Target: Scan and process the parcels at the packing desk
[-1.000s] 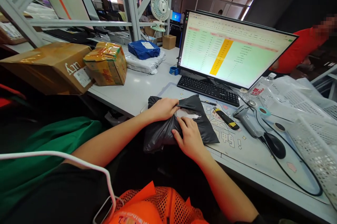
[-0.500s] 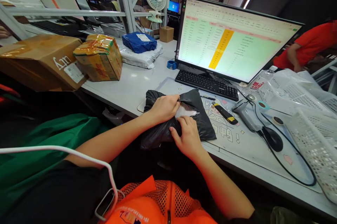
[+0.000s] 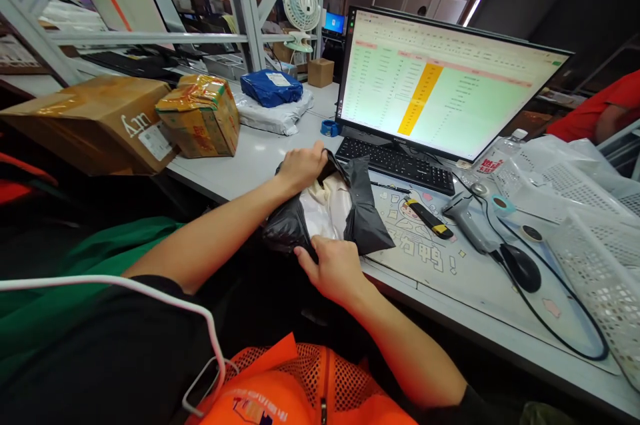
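Note:
A black plastic mailing bag (image 3: 369,218) lies at the desk's front edge, torn wide across its top. Inside the tear shows a white, soft-looking item in clear wrap (image 3: 320,212), with a cream-coloured part at its far end. My left hand (image 3: 303,168) is closed on the bag's far edge of the opening. At the near edge, my right hand (image 3: 334,268) grips the black plastic, thumb to the left and fingers curled at the tear.
Right of the bag lie a yellow-black box cutter (image 3: 429,217), a pen (image 3: 390,187), a grey barcode scanner (image 3: 467,222) and a mouse (image 3: 520,266). Behind stand a keyboard (image 3: 395,164) and monitor (image 3: 440,85). Cardboard boxes (image 3: 200,117) sit left; a white basket (image 3: 595,278) stands right.
The tear in the bag has widened, baring much more of the white item. My left hand has moved away toward the keyboard, my right slightly left and nearer me.

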### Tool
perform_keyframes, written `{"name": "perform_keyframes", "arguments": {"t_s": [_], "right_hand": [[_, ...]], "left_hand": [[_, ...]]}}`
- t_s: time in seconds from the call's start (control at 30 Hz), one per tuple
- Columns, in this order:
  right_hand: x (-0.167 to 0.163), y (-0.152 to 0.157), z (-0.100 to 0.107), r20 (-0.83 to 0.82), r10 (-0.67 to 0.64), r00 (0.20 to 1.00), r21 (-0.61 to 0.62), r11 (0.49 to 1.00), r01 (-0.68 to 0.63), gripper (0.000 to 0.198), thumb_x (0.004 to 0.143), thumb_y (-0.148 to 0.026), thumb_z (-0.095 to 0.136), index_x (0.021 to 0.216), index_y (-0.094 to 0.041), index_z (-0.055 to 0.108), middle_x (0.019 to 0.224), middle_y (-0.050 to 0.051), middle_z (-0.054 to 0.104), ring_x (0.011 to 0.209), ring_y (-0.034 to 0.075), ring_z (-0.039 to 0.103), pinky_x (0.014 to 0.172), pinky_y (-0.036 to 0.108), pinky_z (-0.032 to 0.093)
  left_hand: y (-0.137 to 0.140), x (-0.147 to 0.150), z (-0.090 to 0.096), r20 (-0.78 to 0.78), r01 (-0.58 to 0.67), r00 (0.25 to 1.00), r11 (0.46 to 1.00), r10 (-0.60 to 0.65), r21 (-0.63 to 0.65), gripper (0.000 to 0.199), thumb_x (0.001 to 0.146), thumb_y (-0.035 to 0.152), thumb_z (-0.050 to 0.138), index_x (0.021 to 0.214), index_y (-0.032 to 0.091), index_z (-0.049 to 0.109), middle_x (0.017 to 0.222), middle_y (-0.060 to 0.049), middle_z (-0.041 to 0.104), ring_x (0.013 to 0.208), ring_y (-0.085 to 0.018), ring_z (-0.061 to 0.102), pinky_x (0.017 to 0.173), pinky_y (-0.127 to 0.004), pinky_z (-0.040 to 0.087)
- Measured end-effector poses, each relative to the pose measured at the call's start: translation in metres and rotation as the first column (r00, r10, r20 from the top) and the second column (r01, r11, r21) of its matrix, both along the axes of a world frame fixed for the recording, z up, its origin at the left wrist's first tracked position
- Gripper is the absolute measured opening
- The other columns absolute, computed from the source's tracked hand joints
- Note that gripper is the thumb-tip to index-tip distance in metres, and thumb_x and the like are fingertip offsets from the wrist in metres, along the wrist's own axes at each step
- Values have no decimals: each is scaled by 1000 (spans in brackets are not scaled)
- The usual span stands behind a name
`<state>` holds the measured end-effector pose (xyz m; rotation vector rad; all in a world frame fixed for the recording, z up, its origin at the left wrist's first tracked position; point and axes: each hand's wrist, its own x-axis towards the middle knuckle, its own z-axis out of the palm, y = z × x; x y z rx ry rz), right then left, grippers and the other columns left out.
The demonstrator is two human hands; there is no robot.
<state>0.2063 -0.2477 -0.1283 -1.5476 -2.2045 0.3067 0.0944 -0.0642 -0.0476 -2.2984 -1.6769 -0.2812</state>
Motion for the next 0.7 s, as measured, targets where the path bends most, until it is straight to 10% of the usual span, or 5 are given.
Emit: {"name": "perform_keyframes", "arguments": {"t_s": [0.43, 0.7], "right_hand": [[28, -94, -55, -202, 90, 975, 304, 952, -25, 36, 112, -29, 49, 76, -23, 52, 66, -3, 62, 57, 14, 54, 65, 32, 29], [53, -84, -81, -366, 11, 930, 176, 983, 58, 26, 106, -28, 56, 81, -24, 58, 77, 2, 65, 72, 20, 60, 66, 31, 41]], "left_hand": [[85, -43, -49, 19, -213, 975, 961, 219, -174, 47, 112, 33, 27, 137, 8, 57, 128, -31, 70, 123, -41, 69, 100, -49, 51], [66, -43, -37, 71, 30, 997, 984, -17, -175, 41, 103, 31, 55, 137, 10, 58, 135, -19, 68, 126, -27, 64, 107, -38, 47]]}}
